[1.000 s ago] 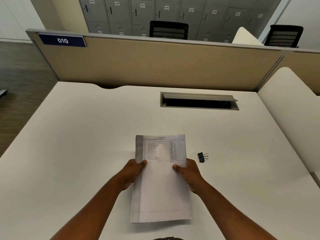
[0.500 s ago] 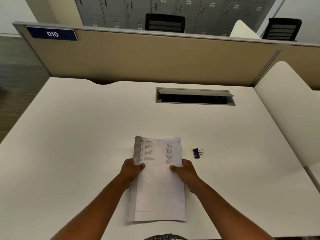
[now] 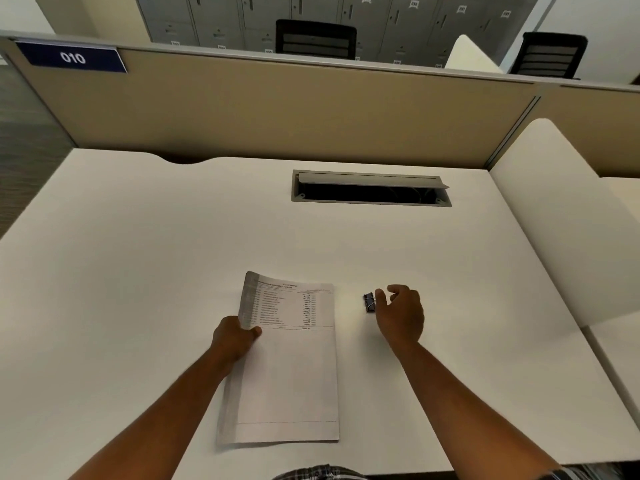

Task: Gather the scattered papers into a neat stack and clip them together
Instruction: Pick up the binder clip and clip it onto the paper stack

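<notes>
Paper stack [image 3: 291, 368] — flat, rectangular, squared-off edges

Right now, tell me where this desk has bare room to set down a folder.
Bare white desktop spreads left of the white printed paper stack, and between the stack's far edge and the grey cable hatch. It is crowded right of the stack, where the right hand reaches the small black binder clip. The left hand grips the stack's left edge.

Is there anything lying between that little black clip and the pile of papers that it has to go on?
Nothing visible. The binder clip lies right of the paper stack with only bare desk between them. The right hand is already at the clip, fingers around it, while the left hand holds the stack's left edge.
</notes>
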Demonstrator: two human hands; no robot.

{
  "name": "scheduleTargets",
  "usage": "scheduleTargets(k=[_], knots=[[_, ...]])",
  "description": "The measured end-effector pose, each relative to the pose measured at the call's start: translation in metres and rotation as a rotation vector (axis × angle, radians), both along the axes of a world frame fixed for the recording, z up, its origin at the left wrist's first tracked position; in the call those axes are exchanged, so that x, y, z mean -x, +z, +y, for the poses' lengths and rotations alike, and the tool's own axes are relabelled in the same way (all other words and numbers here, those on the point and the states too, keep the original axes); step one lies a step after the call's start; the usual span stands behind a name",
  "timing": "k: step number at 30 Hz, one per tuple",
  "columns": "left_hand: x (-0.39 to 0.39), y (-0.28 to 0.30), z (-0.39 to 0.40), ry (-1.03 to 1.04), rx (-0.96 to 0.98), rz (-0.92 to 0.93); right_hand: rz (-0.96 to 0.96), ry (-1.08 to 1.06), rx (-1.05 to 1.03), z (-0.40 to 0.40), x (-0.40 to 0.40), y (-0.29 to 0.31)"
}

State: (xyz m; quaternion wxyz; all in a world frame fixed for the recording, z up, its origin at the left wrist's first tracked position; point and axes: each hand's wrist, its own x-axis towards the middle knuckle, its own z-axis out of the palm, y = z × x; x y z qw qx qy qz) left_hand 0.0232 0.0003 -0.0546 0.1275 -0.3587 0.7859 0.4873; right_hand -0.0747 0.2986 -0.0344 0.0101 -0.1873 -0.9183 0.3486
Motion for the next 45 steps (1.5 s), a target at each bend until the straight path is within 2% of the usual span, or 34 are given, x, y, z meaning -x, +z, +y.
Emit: scheduleTargets(k=[3,8,11,17,24,29,38,45], knots=[[0.0,-0.001,0.003,0.014,0.021,-0.013,-0.155,0.011,0.078,0.012,0.01,-0.006],[0.0,0.0,0.01,-0.004,-0.005,-0.003,-0.147,0.098,0.127,0.023,0.013,-0.014],[-0.002,0.002,0.014,-0.024,-0.025,0.006,-0.136,0.066,0.292,0.028,0.019,-0.013],[-0.006,0.005,0.019,-0.041,-0.057,0.023,-0.252,0.096,0.712,0.032,0.032,-0.007],[-0.012,0.008,0.032,-0.02,-0.11,0.037,-0.324,0.216,0.879,0.015,0.031,0.001],[-0.012,0.012,0.036,-0.019,-0.125,0.047,-0.326,0.333,0.823,-0.007,0.036,0.014],[-0.013,0.022,0.048,0.001,-0.14,0.104,-0.11,0.591,0.574,-0.064,0.047,0.045],[-0.018,0.034,0.052,0.002,-0.215,0.209,0.062,0.701,0.517,-0.095,0.042,0.068]])
